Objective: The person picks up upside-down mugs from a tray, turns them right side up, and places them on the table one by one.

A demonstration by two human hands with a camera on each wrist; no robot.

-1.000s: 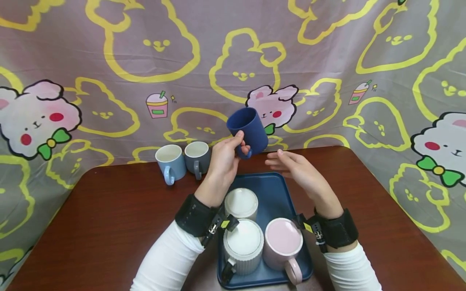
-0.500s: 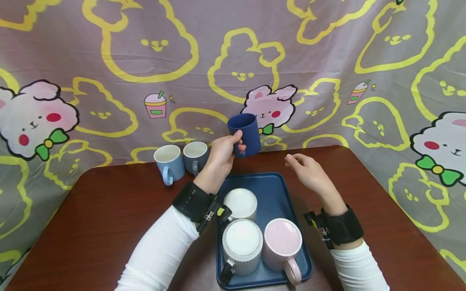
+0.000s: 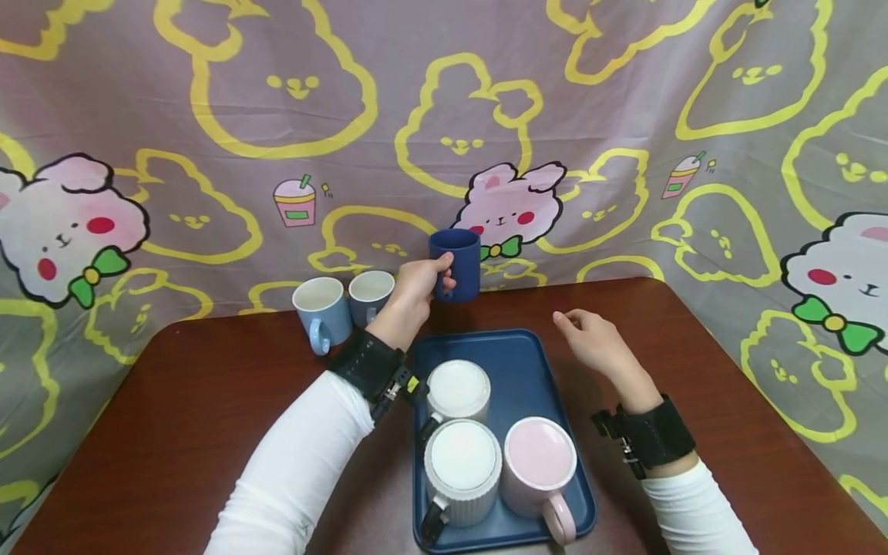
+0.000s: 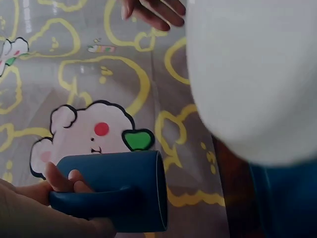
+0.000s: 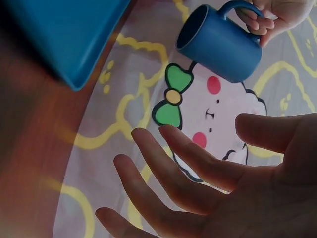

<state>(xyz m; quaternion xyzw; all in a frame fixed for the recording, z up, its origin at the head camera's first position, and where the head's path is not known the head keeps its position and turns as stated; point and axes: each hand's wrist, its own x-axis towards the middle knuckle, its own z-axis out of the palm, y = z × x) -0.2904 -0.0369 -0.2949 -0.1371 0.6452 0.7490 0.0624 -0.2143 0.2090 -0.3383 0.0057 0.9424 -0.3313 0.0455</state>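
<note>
By its handle, my left hand (image 3: pixel 415 297) grips a dark blue mug (image 3: pixel 463 266), upright beyond the far edge of the blue tray (image 3: pixel 523 370). Seen from the left wrist, the fingers curl round the mug handle (image 4: pixel 89 202). My right hand (image 3: pixel 593 339) hangs to the right of the tray with relaxed fingers and holds nothing; the right wrist view shows its fingers (image 5: pixel 183 188) spread apart. On the tray, two white mugs (image 3: pixel 459 389) and a pink mug (image 3: pixel 539 462) stand upside down.
A light blue mug (image 3: pixel 324 312) and a dark grey mug (image 3: pixel 371 297) stand upright at the back left of the brown table (image 3: pixel 229 401). A patterned cloth (image 3: pixel 597 100) hangs right behind the table.
The blue mug has gone from tilted to upright and moved slightly left and down with my left hand. My right hand has drawn back to the right, away from the mug.
</note>
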